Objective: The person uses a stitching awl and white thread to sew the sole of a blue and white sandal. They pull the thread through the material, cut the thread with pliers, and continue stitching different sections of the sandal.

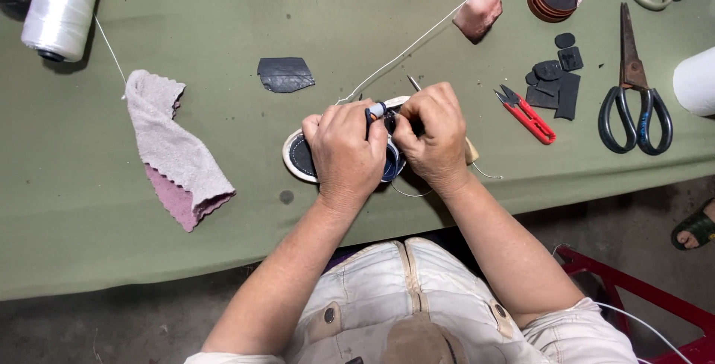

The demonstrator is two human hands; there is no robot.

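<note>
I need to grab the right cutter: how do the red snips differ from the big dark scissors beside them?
The red snips are small, with red handles and no finger loops; the dark scissors are much larger, with two dark loop handles. The snips lie aslant nearer the right hand; the scissors lie farther right, tips pointing away. Both lie flat on the green table, untouched.

shoe mostly hid by hands | needle tip unseen | spool cut off top

no packages, labels, signs, screens visible
</note>
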